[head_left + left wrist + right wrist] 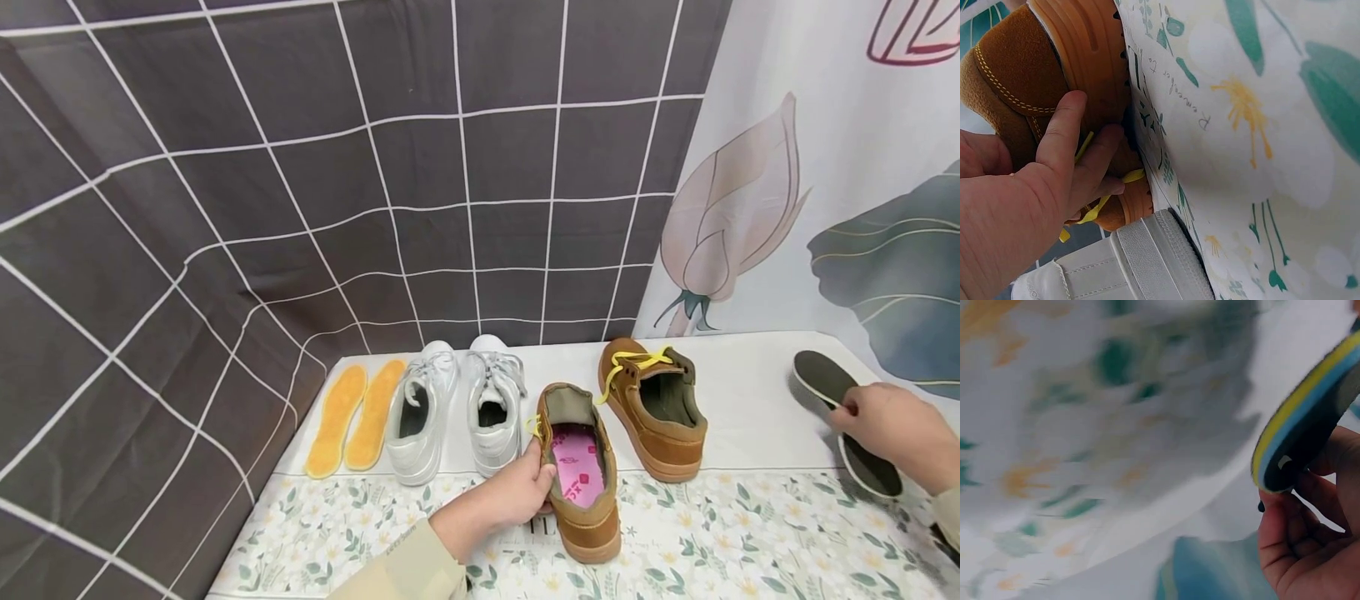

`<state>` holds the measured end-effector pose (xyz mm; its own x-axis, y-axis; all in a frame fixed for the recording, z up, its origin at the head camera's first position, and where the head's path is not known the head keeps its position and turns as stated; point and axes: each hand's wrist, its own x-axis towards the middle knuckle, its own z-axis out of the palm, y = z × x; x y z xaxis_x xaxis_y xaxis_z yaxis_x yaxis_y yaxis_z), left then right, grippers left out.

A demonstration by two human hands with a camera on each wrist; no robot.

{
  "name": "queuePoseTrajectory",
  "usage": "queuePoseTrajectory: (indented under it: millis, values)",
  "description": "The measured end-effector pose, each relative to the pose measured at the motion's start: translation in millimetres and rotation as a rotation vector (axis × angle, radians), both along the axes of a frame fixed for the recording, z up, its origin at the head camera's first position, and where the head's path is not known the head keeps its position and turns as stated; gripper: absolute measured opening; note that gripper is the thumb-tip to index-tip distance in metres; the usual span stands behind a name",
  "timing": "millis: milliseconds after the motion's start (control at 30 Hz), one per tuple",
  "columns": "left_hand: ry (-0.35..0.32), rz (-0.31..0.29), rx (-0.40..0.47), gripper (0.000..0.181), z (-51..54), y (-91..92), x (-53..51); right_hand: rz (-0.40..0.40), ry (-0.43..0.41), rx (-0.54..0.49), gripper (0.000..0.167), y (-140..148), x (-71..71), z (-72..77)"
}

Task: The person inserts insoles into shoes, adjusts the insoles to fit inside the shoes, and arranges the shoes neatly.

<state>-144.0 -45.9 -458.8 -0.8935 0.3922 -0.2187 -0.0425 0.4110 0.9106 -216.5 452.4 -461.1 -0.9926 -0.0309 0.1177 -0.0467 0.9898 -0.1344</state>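
My left hand (517, 487) grips the side of a brown suede shoe (588, 533) with yellow laces. Inside that shoe lies a pink patterned insole (579, 467). The left wrist view has the fingers against the shoe's suede side and tan sole (1094, 69). Far to the right, my right hand (892, 429) pinches a dark insole (1310, 437), whose edge shows yellow and blue layers. Dark insole surfaces appear above the hand (892, 429) and below it in the head view; whether they belong to one insole or two, I cannot tell.
The other brown shoe (660, 425) stands beyond the gripped one, to its right. Left of them are two white sneakers (420, 450) and two orange insoles (337, 421). A floral cloth (337, 533) covers the front of the table; a dark grid-patterned curtain (405, 167) hangs behind.
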Motion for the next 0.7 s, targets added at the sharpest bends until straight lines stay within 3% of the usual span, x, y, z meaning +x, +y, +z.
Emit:
queuePoseTrajectory:
  millis: [233, 367, 600, 700]
  values:
    - [-0.004, 0.002, 0.014, 0.064, 1.8, -0.3, 1.2, 0.169, 0.138, 0.020, 0.031, -48.3, 6.4, 34.2]
    - [-0.001, -0.002, 0.032, 0.062, 3.8, -0.4, 1.5, 0.226, 0.186, 0.004, 0.024, -77.7, 12.4, 56.8]
    - [-0.008, 0.008, 0.019, 0.064, 2.4, -0.2, 1.7, 0.337, 0.271, -0.137, 0.013, -131.5, 31.9, 83.0]
    - [-0.005, 0.008, 0.022, 0.064, 2.3, -0.4, 1.6, 0.403, 0.243, -0.233, 0.017, -159.1, 45.4, 91.4]
